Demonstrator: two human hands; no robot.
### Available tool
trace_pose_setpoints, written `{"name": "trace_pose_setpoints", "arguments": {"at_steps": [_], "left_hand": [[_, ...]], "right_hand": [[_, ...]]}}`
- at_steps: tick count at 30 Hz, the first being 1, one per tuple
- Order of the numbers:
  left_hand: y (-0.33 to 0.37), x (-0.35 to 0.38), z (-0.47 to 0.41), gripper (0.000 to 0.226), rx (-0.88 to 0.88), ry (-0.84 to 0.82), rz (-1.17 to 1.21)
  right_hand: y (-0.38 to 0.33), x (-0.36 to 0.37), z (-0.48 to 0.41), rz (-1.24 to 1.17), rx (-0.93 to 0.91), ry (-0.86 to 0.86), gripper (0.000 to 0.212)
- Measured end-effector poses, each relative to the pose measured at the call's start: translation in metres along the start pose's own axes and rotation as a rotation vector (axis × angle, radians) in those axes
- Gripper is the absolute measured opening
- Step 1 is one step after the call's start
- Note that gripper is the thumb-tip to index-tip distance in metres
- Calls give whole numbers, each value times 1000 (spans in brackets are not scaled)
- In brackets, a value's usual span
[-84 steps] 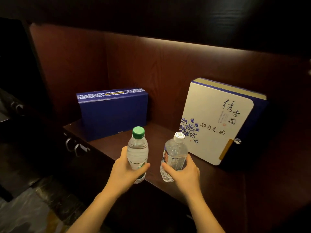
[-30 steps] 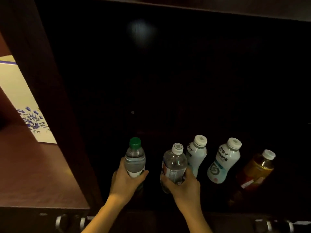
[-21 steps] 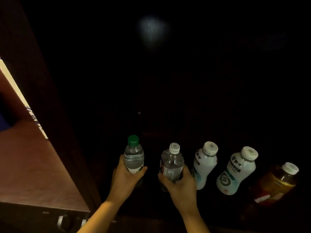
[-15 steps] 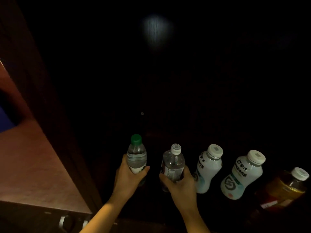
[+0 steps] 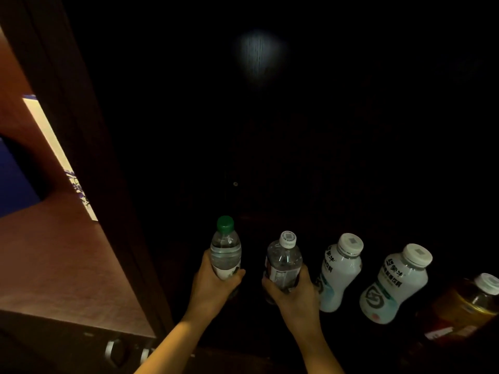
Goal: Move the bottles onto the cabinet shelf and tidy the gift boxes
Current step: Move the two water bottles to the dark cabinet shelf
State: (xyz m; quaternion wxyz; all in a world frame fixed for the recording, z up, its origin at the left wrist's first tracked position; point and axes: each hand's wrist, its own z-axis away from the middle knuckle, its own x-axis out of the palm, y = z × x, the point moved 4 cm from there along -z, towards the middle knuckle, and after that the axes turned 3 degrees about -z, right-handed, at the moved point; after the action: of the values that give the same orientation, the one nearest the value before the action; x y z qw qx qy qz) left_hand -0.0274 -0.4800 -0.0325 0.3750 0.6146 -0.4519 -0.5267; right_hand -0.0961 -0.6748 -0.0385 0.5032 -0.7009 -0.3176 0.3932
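My left hand [image 5: 213,290] grips a clear water bottle with a green cap [image 5: 225,245], held upright in a dark cabinet compartment. My right hand [image 5: 293,295] grips a clear water bottle with a white cap [image 5: 283,259] beside it. To their right stand two white drink bottles [image 5: 339,271] [image 5: 394,284] and an amber tea bottle [image 5: 469,306] at the frame's right edge. Whether the two held bottles rest on the dark shelf I cannot tell. At the left, slivers of the white gift box [image 5: 58,155] and the blue gift box [image 5: 13,182] show in the lit compartment.
A dark vertical divider panel [image 5: 89,157] separates the lit brown shelf [image 5: 54,265] on the left from the dark compartment. Metal drawer handles [image 5: 116,352] sit below the shelf's front edge. The compartment's back is black with one faint reflection.
I carried both water bottles from the lit shelf with the gift boxes to the dark compartment on the right. Over the last second they have stayed beside the white bottles, the view shifting slightly.
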Motion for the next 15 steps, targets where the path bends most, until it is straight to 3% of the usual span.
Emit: {"name": "trace_pose_setpoints", "arguments": {"at_steps": [7,15], "left_hand": [[-6,-5,8,72,-21,-48,10],[-9,-16,25,106,-66,-144,-99]], "right_hand": [[-1,-1,2,-30,3,-46,80],[-13,-7,14,-48,-22,-81,92]]}}
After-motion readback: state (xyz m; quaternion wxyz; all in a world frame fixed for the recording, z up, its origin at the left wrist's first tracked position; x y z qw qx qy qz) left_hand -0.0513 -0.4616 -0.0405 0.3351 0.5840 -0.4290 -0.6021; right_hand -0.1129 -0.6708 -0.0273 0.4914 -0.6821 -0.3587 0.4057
